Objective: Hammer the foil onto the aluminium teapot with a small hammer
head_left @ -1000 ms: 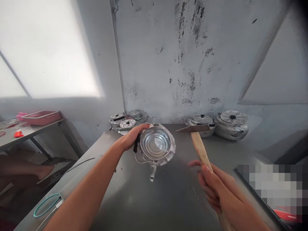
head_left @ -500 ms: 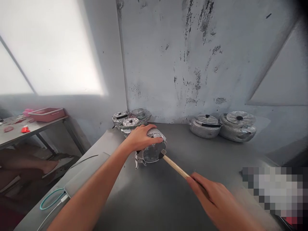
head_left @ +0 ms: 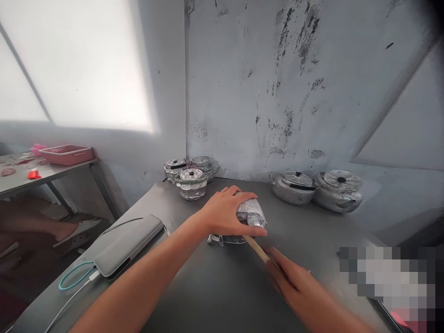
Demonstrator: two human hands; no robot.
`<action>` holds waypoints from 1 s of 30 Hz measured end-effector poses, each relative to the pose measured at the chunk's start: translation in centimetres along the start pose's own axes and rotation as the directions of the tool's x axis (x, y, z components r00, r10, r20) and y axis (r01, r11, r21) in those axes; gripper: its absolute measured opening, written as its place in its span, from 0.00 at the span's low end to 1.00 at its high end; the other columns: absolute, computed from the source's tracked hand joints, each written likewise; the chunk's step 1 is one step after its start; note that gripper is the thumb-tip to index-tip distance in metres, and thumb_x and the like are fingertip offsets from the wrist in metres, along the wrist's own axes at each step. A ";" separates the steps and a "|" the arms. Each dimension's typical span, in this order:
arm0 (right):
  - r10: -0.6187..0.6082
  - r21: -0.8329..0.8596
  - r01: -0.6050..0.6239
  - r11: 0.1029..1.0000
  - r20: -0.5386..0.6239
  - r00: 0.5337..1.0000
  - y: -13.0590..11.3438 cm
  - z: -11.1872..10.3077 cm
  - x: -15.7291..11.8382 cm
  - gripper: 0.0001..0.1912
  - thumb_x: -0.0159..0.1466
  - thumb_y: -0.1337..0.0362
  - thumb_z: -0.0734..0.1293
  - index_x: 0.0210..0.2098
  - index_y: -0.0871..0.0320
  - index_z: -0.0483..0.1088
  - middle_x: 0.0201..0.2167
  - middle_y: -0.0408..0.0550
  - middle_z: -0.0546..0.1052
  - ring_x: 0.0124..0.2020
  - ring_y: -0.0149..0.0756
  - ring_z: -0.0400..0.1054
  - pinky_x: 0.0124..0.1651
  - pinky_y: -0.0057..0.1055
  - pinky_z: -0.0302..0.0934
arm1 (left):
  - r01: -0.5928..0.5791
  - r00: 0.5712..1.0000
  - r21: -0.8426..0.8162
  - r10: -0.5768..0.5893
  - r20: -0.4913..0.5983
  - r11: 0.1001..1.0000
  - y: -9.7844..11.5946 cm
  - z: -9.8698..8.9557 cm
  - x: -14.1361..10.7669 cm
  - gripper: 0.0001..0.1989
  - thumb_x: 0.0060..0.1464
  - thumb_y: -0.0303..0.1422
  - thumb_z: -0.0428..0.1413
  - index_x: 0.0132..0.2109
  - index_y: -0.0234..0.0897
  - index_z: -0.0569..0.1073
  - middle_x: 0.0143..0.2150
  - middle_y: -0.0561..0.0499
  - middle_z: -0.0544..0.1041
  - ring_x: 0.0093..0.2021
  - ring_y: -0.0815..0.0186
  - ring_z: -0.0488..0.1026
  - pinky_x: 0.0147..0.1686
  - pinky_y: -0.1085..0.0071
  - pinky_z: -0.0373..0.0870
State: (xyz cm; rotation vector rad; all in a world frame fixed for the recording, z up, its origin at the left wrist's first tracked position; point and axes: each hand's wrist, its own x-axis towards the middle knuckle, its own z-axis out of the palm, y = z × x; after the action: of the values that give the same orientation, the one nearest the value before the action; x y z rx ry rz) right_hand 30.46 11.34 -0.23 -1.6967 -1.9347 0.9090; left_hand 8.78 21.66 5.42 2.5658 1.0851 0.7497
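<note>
A small dented aluminium kettle point(head_left: 250, 210) lies tipped on the grey table, its mouth turned toward me. My left hand point(head_left: 225, 212) is closed over its upper side, thumb near the rim. A curved metal fitting point(head_left: 215, 239) sticks out at its lower left. Closed round a wooden-handled hammer point(head_left: 257, 249), my right hand point(head_left: 289, 280) is in front and to the right of the kettle. The hammer's head is hidden at the kettle's mouth, behind my left thumb.
Several small metal pots point(head_left: 191, 185) stand back left. Two larger kettles point(head_left: 294, 187) sit back right by the stained wall point(head_left: 236, 115). A grey power bank point(head_left: 128, 247) with cables lies left. On a side table is a pink basket point(head_left: 67, 155); a person's foot point(head_left: 67, 231) shows below it.
The kettle has turned in my left hand, showing less of its opening. The hammer's head, visible before at the rim, is now hidden. The view has shifted slightly.
</note>
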 end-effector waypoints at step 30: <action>-0.038 0.292 0.023 0.956 0.045 0.998 0.5 3.5 -0.4 0.29 0.76 0.53 0.50 0.74 0.44 0.46 0.29 0.38 0.64 0.27 0.31 0.54 0.31 0.29 0.54 | -0.070 0.997 0.030 0.069 0.037 0.997 0.0 0.3 0.3 0.36 0.51 0.58 0.62 0.65 0.55 0.69 0.58 0.47 0.69 0.58 0.50 0.67 0.60 0.54 0.64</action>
State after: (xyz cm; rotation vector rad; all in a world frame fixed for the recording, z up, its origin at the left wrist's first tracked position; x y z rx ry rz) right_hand 28.55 10.25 -3.00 -1.4815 -1.7495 1.1715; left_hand 9.10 21.81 5.31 2.6448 1.0087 0.7061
